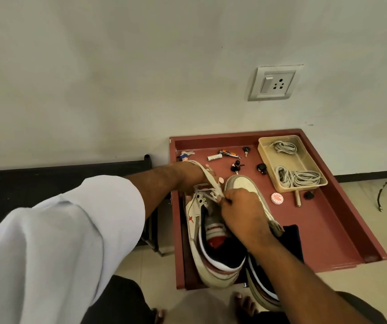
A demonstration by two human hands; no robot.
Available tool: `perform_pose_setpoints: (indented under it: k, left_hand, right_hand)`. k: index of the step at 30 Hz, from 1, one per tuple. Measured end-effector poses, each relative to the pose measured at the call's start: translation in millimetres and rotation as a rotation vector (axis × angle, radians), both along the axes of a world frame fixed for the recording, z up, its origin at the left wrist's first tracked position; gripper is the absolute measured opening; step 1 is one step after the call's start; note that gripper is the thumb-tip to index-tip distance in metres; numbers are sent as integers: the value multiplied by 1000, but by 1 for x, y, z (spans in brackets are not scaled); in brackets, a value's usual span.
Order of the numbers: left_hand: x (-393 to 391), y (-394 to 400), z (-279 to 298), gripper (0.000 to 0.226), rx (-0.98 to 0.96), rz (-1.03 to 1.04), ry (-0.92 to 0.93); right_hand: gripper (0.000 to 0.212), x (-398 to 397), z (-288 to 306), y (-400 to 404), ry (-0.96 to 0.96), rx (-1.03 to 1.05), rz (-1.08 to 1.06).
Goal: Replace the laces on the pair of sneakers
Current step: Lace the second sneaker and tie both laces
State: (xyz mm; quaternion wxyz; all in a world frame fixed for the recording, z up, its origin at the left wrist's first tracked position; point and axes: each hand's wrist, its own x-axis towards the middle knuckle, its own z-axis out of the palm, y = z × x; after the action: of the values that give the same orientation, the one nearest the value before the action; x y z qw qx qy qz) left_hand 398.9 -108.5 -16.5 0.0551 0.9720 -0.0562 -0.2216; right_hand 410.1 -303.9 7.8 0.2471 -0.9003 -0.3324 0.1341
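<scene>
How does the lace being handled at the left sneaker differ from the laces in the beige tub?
The lace in hand is stretched out, running from the left hand down to the eyelets near the right hand; the bundled laces lie coiled and loose in the tub. The first looks cream and flat, the bundles greyer. Both are shoelaces on the red tray.
</scene>
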Motion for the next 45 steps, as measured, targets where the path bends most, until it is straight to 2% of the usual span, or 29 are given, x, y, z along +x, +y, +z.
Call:
perform_pose_setpoints:
  k: [4,7,9,11,13,15,18,22,24,26,28,30,31,33,35,37,40,43,45]
  left_hand:
    - [-10,3,-5,51,-35,-14,28]
    - [-12,6,-14,64,-149,55,-7]
    - [-15,5,-15,54,-232,168,41]
    - [-14,5,-14,39,-197,224,22]
    - [-8,6,-16,36,-121,279,34]
    - [-3,5,-16,42,-25,233,62]
    - [1,5,-11,40,126,148,103]
    - [6,5,-2,54,213,37,108]
    - [8,4,1,64,193,25,226]
    - [5,1,2,65,173,52,258]
    - [-1,-5,2,60,232,49,191]
    - [-12,-7,-3,66,257,99,78]
    - [-20,-9,-6,71,177,183,9]
    - [-39,-15,-6,69,-181,431,-162]
    - [-55,-30,-5,54,-521,632,-305]
    - [-65,-48,1,36,-727,746,-325]
    - [-66,-67,22,11,-770,863,-367]
    - [-64,-67,45,22,-780,1011,-448]
    - [-66,-67,63,16,-935,1137,-411]
  right_hand:
    - [33,28,-7,-7,284,101,-250]
    - [28,31,-6,-10,420,222,-381]
    - [25,24,-2,-12,296,206,-292]
    - [20,11,2,-12,38,91,-17]
    - [18,-1,3,-12,-166,48,177]
    - [12,-6,2,-9,-243,113,284]
    - [17,-12,-2,4,-271,119,417]
    - [21,-23,-9,20,-280,209,450]
    - [20,-24,-12,20,-248,246,475]
    - [27,-16,-8,16,-66,269,405]
    - [43,-9,-2,12,135,320,249]
    - [48,-4,0,11,215,382,113]
    - [47,-3,0,11,248,405,65]
    - [45,-1,3,14,283,445,-9]
    - [42,2,10,16,315,472,-52]
    - [43,2,18,16,341,493,-79]
    - [37,6,29,15,466,541,-119]
    - [25,15,45,17,564,585,-201]
    - [20,21,63,18,692,612,-255]
